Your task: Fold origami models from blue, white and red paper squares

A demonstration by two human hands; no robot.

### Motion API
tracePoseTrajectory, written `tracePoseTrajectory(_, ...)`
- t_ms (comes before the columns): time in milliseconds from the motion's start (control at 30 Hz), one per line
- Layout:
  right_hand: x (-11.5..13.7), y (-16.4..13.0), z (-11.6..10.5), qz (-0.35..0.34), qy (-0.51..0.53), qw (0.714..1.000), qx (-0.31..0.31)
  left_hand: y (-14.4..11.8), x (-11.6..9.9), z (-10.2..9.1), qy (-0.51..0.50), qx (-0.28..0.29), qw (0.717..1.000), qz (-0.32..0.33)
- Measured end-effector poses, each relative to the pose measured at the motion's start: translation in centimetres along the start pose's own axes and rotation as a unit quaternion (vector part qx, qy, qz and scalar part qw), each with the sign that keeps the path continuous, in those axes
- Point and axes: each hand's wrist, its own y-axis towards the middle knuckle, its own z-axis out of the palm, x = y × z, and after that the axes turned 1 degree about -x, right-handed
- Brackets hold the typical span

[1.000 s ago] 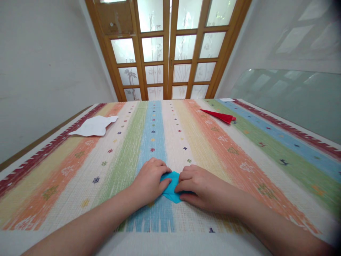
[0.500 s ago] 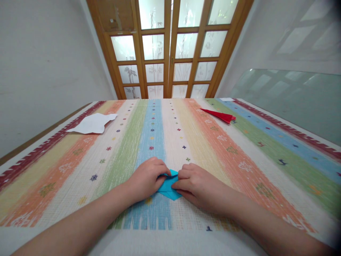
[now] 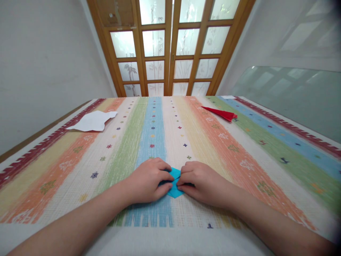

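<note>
With the blue paper [image 3: 175,193] held at 9 o'clock by the left hand [image 3: 149,180] and 3 o'clock by the right hand [image 3: 201,183], align layers before pressing creases.

Item count: one left hand [image 3: 149,180], one right hand [image 3: 200,182], one blue paper [image 3: 175,192], one red folded piece [image 3: 224,114], one large white sheet [image 3: 92,121], one small white piece [image 3: 228,97], one striped cloth [image 3: 128,149].
</note>
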Motion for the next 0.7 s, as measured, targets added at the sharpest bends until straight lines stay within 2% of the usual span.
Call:
tracePoseTrajectory(133, -0.02, 0.1, 0.15, 0.02, 0.023, 0.999, -0.019, 0.05, 0.14, 0.42, 0.021, -0.009, 1.0, -0.006)
tracePoseTrajectory(300, -0.09, 0.35, 0.0, 0.037, -0.003, 0.998, -0.049, 0.16, 0.3, 0.78, 0.014, -0.028, 0.999, -0.022)
tracePoseTrajectory(467, -0.18, 0.32, 0.01, 0.066, -0.003, 0.995, -0.077, 0.11, 0.2, 0.76, 0.019, -0.021, 0.999, -0.022)
tracePoseTrajectory(700, -0.46, 0.32, 0.28, 0.119, -0.023, 0.99, -0.07, 0.09, -0.06, 0.63, 0.013, -0.009, 0.999, -0.045)
